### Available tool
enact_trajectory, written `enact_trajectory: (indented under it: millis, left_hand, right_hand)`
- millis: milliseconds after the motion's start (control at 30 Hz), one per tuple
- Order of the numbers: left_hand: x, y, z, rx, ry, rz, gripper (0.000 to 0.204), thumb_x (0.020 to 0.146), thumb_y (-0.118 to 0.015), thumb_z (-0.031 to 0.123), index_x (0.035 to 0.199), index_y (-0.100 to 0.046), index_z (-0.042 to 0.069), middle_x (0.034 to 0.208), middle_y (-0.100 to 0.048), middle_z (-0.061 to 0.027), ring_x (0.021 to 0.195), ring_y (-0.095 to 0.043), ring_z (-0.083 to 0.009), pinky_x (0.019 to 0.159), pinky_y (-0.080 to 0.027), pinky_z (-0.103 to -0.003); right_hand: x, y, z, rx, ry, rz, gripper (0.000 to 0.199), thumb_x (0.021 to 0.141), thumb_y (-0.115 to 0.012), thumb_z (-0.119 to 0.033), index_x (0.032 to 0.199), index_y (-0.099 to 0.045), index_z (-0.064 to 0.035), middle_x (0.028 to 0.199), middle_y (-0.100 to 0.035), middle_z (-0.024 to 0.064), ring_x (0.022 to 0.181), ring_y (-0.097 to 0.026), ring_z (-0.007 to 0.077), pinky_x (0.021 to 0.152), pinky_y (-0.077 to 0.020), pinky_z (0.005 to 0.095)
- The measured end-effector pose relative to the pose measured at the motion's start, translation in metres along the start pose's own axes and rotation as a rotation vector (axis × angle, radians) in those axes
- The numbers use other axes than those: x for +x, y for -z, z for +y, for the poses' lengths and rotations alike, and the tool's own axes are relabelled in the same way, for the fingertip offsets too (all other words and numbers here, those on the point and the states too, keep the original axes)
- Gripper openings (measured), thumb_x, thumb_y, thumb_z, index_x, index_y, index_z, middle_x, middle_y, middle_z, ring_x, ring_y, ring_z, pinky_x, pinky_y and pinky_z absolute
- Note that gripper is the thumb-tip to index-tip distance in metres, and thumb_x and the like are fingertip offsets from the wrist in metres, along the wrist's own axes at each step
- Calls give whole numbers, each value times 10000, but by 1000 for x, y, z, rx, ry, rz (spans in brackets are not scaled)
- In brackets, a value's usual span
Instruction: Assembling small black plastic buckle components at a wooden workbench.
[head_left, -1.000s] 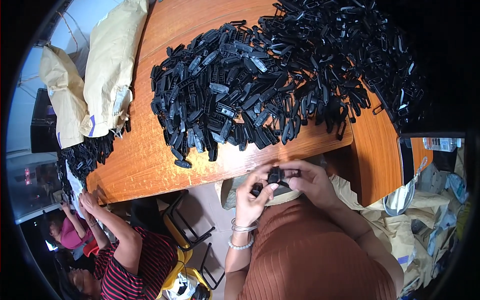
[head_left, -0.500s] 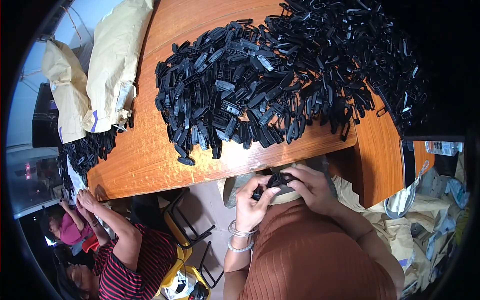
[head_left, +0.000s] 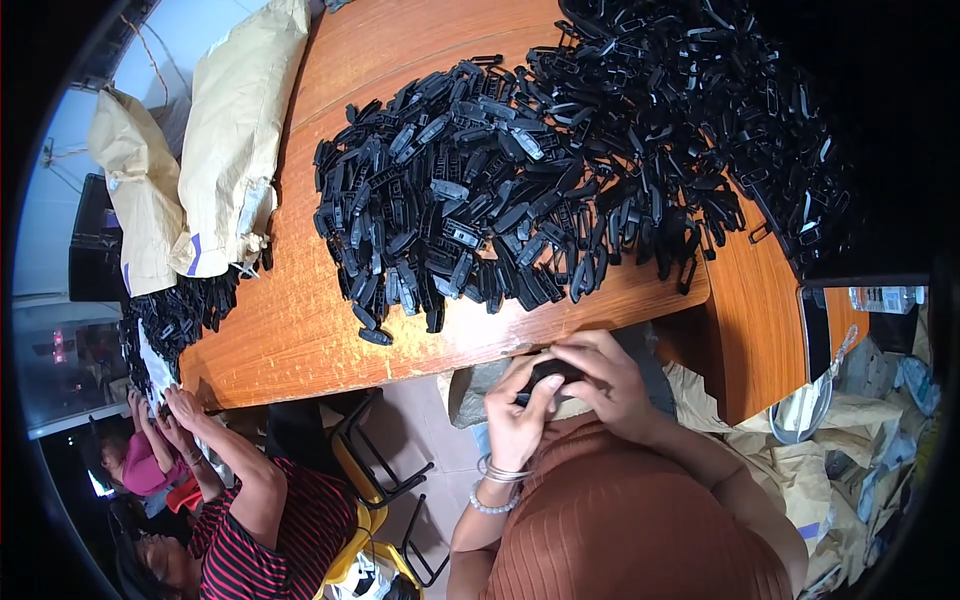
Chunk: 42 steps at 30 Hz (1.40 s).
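Just below the table's front edge, my left hand (head_left: 517, 412) is closed around a small black plastic piece (head_left: 550, 373), its thumb pressed along it. My right hand (head_left: 618, 390) meets it from the other side, fingers bent over the piece's upper end. Fingers cover much of it, so its exact shape and whether it is one part or two cannot be made out. Ahead on the table lies a heap of elongated black plastic pieces (head_left: 430, 200). Farther right it runs into a heap of thin black looped frames (head_left: 690, 130).
The wooden table (head_left: 290, 340) has a worn front edge. Paper sacks (head_left: 235, 130) stand at its far left beside another black heap (head_left: 190, 310). A co-worker in a striped top (head_left: 270, 530) sits at left, another person beyond. More sacks (head_left: 790, 480) lie at right near a clear bin (head_left: 800, 410).
My hands have drawn closer together around the black piece, and the right fingers now reach farther over it. The whole view has shifted slightly.
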<state>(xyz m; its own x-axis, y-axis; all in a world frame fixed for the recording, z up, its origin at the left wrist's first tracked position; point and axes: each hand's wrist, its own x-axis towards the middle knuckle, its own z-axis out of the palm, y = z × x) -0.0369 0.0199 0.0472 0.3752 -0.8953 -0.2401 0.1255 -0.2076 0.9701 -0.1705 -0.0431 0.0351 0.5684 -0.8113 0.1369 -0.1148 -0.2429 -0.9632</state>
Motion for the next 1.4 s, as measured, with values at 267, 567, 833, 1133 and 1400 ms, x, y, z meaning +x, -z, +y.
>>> enact_trajectory:
  millis: [267,567,833,1133,1400]
  left_hand:
    - [3,19,-16,-326,203,-163,210,845,-593,86,977,-628,-74,671,-534,-34,480,-436,-54,427,-313,-183]
    - [57,54,-2,-374,-117,52,244,883,-545,186,697,-511,31,642,-535,-36,462,-416,-85,411,-310,-190]
    - [110,60,9,995,-391,320,185,742,-690,114,835,-598,-18,797,-587,-174,689,-571,-352,647,-446,-395]
    - [92,55,3,837,-322,364,155,805,-621,61,847,-486,-3,704,-517,-111,609,-485,-220,580,-398,-309]
    - [36,35,-2,-163,118,-106,271,744,-630,-61,982,-534,27,855,-539,-21,751,-544,-99,645,-439,-216]
  right_hand:
    - [-9,0,17,560,-248,-59,196,793,-559,51,982,-608,33,890,-557,89,741,-541,111,638,-443,227]
    - [7,42,35,-329,-6,312,113,816,-547,15,915,-597,33,876,-567,123,751,-584,208,684,-460,304]
    - [14,106,45,-776,-265,568,93,823,-571,-43,889,-575,22,872,-550,143,782,-571,321,693,-448,370]
    - [6,94,53,-806,-410,553,181,791,-639,-130,835,-559,26,857,-518,145,742,-558,322,646,-435,391]
    - [-14,95,41,-360,-318,560,183,779,-562,36,959,-528,22,849,-530,93,660,-525,156,602,-429,261]
